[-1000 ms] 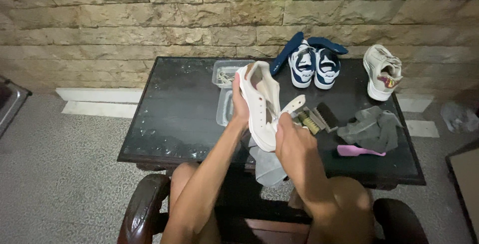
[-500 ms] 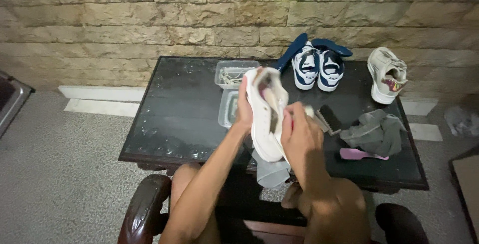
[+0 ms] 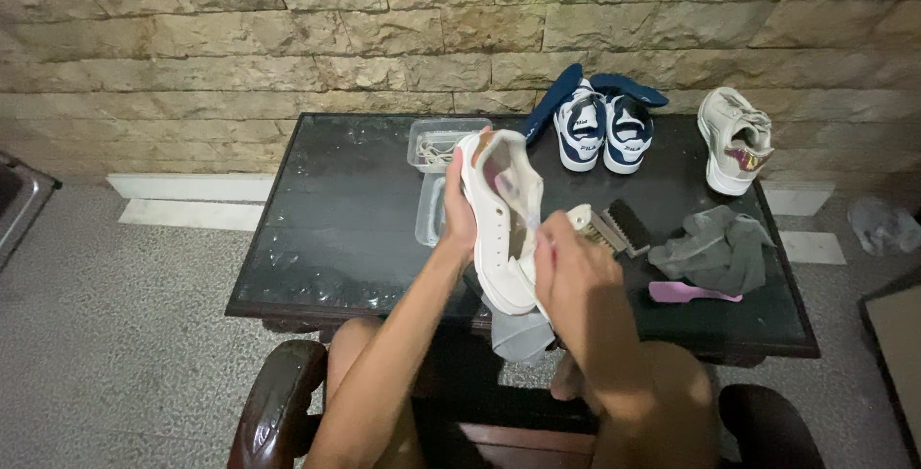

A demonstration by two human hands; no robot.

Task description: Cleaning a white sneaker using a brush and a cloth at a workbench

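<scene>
White lace-less low-top sneaker (image 3: 501, 224), centre of frame, held off the dark surface (image 3: 336, 220). Stands near upright on its long axis, one end up, the other down. Sole edge faces left, opening and pale lining face right. Upper smooth, pale, tongue loose. Left hand (image 3: 459, 208) clasps sole side; right hand (image 3: 566, 272) at the lower opening side.

1 head-worn camera looks forward and down from a seated person's eye level, facing a stone wall (image 3: 288, 37) at 12 o'clock. The dark table (image 3: 336, 220) fills the middle ground, near enough that both forearms enter from 6 o'clock. The chair arm (image 3: 273, 411) sits at 7 o'clock, grey floor (image 3: 106, 316) at 9 o'clock. No second view overlaps it.
</scene>
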